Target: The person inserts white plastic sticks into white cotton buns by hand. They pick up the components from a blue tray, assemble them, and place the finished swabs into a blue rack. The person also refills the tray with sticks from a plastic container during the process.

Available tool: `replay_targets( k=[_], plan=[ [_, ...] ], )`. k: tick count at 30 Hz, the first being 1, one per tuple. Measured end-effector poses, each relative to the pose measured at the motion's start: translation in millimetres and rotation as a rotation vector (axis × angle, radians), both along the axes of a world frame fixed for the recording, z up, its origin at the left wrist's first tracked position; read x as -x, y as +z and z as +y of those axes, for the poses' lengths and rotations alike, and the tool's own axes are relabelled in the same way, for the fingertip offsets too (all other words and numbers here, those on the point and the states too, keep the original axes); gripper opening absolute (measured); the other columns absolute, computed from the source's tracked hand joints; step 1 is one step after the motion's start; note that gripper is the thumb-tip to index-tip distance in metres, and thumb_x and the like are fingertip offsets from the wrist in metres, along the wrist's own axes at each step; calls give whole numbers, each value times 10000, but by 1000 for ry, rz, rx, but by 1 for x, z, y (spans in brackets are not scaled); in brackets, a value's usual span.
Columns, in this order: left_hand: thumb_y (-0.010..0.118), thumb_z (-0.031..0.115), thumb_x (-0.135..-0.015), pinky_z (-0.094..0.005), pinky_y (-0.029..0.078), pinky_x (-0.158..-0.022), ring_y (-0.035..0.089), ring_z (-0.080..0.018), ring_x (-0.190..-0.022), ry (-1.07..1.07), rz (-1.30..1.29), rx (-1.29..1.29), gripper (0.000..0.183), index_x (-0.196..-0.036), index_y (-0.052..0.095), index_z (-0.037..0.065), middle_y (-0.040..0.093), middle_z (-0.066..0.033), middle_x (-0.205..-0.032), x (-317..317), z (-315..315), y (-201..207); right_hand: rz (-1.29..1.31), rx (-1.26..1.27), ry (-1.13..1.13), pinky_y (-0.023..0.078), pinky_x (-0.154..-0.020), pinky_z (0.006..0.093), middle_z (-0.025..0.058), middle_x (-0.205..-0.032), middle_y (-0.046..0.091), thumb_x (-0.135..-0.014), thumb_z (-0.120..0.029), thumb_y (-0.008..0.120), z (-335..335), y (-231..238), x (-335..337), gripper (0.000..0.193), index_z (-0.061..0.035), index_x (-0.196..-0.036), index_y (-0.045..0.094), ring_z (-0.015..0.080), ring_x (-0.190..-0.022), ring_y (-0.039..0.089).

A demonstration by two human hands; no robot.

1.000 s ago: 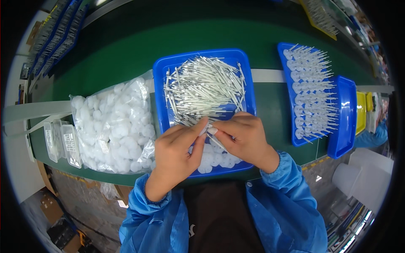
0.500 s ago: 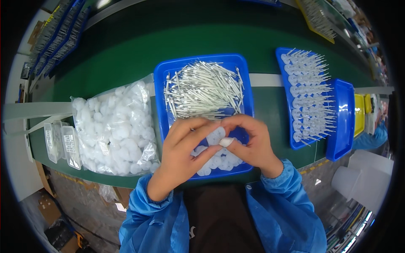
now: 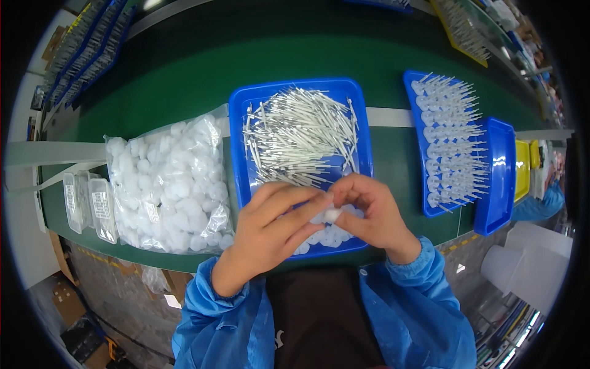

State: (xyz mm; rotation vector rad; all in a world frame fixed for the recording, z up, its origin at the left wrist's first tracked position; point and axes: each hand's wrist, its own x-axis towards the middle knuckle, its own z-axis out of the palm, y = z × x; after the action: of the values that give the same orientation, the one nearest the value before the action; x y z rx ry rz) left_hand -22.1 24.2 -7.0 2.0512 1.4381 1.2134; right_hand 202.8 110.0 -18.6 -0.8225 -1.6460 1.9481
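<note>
Above the tray's (image 3: 367,138) near edge, a half-hidden disc (image 3: 318,218) could slip among the loose discs (image 3: 335,237) if pinched unevenly between the bunched left hand (image 3: 267,230) and half-curled right hand (image 3: 376,215), though which grips it I cannot tell.

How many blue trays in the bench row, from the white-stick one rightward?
3: center tray with white sticks; right tray with rows of white pieces; far-right tray just beside it. Others could be hidden underneath.
</note>
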Motion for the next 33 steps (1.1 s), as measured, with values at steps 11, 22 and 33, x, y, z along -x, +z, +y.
replay_targets(
  k=[11, 22, 33],
  plan=[
    [818, 76, -891, -292, 560, -745, 694, -194, -941, 99, -382, 94, 338, -1227, 811, 37, 701, -114, -1218, 6, -14, -31, -431, -1310, -216, 547, -822, 383, 26, -997, 753, -801, -92, 824, 59, -3, 42, 191, -117, -987, 793, 230, -918, 713],
    [657, -101, -935, -249, 551, -773, 642, -162, -1076, 241, -472, 285, 485, -1408, 696, -2, 597, -120, -1318, 12, -24, -18, -386, -1151, -281, 488, -894, 416, 1, -929, 759, -777, -88, 844, 43, 3, 27, 197, -140, -952, 770, 225, -859, 693],
    [684, -140, -875, -256, 578, -795, 650, -159, -1034, 144, -574, 368, 560, -1411, 682, 23, 639, -94, -1177, -2, -10, -22, -308, -821, -120, 494, -843, 347, 0, -730, 718, -778, -64, 863, -1, 14, 10, 321, -148, -1086, 838, 156, -663, 683]
  ],
)
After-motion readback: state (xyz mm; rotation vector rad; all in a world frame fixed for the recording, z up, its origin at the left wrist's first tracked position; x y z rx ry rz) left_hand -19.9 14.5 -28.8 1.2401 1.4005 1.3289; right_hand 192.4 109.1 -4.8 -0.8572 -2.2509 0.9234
